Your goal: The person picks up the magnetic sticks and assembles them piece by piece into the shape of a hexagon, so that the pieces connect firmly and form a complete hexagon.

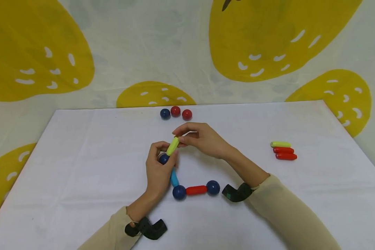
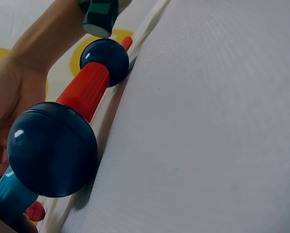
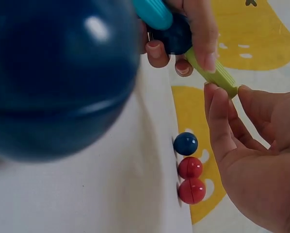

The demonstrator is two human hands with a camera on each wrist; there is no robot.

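Note:
My left hand [image 1: 157, 170] grips a dark blue ball [image 1: 164, 159] in its fingers. A yellow-green rod [image 1: 173, 146] joins that ball and slants up to the right. At its far end, the thumb and fingertips of my right hand [image 1: 207, 140] pinch the rod. Below the left hand a light blue rod [image 1: 174, 178] runs to a second blue ball [image 1: 179, 192]. From there a red rod [image 1: 196, 190] leads to a third blue ball [image 1: 213, 188], which looms large in the right wrist view. The left fingers partly cover the held ball.
At the table's back edge sit a loose blue ball [image 1: 165, 114] and two red balls [image 1: 175, 111]. To the right lie a yellow-green rod [image 1: 280, 144] and two red rods [image 1: 283, 150], side by side on the white tabletop [image 1: 81, 166]. A patterned cloth [image 1: 150, 52] hangs behind.

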